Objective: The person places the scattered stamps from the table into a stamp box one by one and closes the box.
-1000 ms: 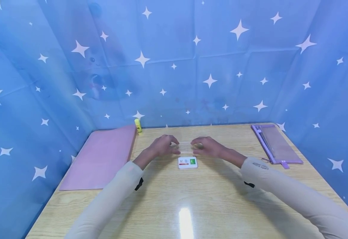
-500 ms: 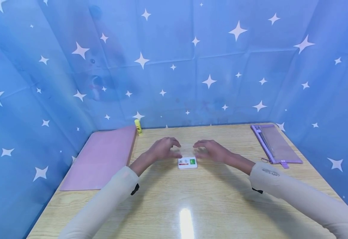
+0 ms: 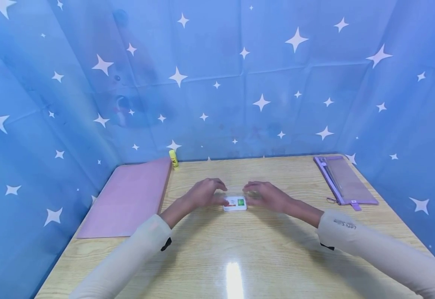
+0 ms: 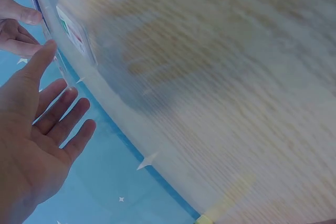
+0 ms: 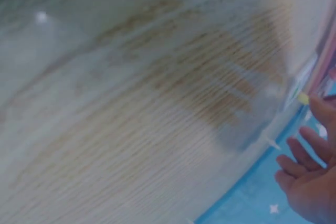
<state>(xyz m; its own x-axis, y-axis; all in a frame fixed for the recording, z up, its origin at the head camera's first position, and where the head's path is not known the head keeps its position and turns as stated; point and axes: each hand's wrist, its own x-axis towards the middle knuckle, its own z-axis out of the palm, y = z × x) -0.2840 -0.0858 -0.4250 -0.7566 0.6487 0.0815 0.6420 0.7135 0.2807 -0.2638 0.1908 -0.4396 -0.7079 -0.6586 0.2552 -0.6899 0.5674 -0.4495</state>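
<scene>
In the head view, a small white rounded card-like item (image 3: 235, 203), printed with a green square and a red strip, lies mid-table. My left hand (image 3: 207, 193) is at its left, the thumb tip overlapping its edge. On the other side is my right hand (image 3: 270, 196). Thumbs and fingertips of both hands face each other across a short gap. A thin see-through plastic piece (image 4: 64, 71) shows faintly between thumb and fingers in the left wrist view; both hands seem to pinch its ends. Its full shape cannot be made out. The right wrist view shows my right hand's palm and fingers.
A pink folder (image 3: 128, 199) lies on the left of the wooden table (image 3: 202, 257). Behind it stands a yellow glue stick (image 3: 174, 159). At the right lies a purple zip pouch (image 3: 346, 180). A blue starry curtain (image 3: 217, 99) surrounds the table's back and sides.
Both hands have come lower and nearer to me, from beyond the white item to right beside it. The left thumb now covers part of its print. The clear piece is harder to see.
</scene>
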